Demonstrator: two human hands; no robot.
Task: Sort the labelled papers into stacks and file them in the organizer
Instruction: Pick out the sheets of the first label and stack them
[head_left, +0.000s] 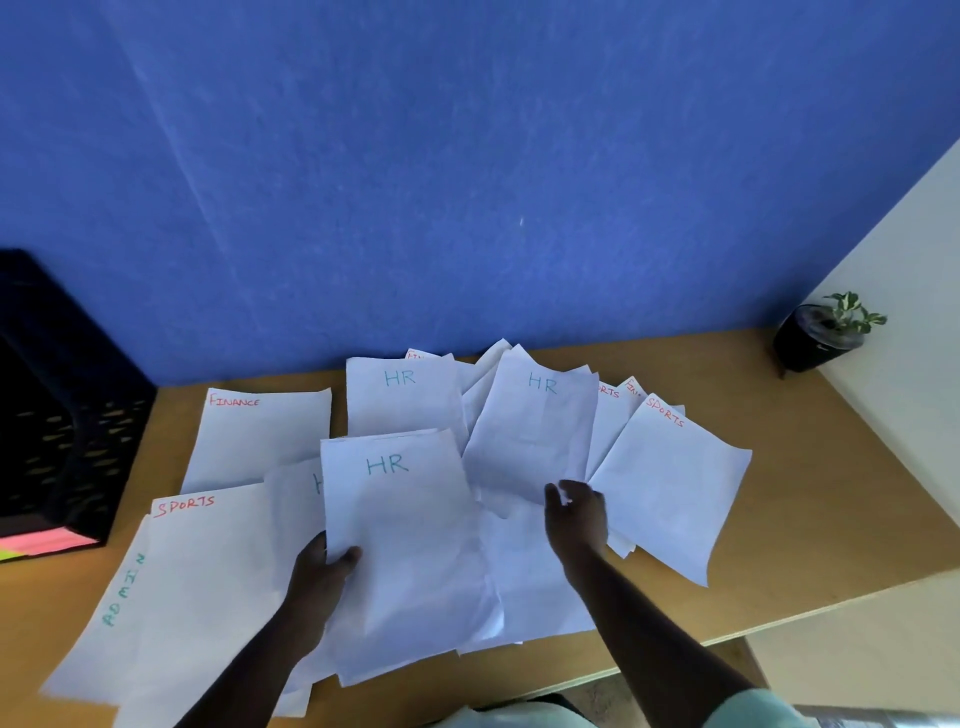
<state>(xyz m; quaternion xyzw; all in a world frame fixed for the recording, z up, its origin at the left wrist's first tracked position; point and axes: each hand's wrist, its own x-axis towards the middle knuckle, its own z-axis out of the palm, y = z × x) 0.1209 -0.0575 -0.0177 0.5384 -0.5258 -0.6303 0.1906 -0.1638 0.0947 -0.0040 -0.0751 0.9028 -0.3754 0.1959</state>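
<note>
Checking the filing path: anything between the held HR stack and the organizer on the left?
Nothing upright. The left hand holds the HR stack; between it and the black organizer only flat sheets lie: the FINANCE sheet and SPORTS sheet.

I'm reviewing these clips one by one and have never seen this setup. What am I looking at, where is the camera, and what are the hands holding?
There is no machine here: a person works with bare hands, and one wide-angle camera worn on the head looks forward and down. On the wooden desk lie loose white sheets labelled HR, FINANCE, SPORTS and ADMIN. The left hand holds a small stack of sheets with an HR sheet on top. The right hand pinches the lower edge of another HR sheet in the scattered pile. A black mesh organizer stands at the left against the blue wall, and a small potted plant stands at the far right.
</note>
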